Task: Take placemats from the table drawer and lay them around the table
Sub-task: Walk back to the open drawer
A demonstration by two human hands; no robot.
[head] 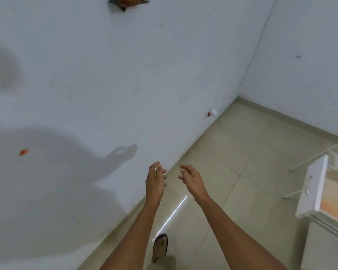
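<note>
My left hand (pixel 155 179) and my right hand (pixel 191 178) are held out in front of me over the tiled floor, near the foot of a white wall. Both hold nothing, with fingers loosely curled and apart. At the right edge a white drawer (pixel 312 189) stands pulled out of the white table (pixel 324 248); a pale orange sheet (pixel 334 199), possibly a placemat, lies inside it. The drawer is well to the right of my right hand. The tabletop is mostly out of view.
A white wall (pixel 105 84) fills the left and top, meeting another wall at a corner (pixel 240 94). Thin white legs (pixel 316 156) slant across the floor at the right. My sandalled foot (pixel 160 246) is on the beige tiles.
</note>
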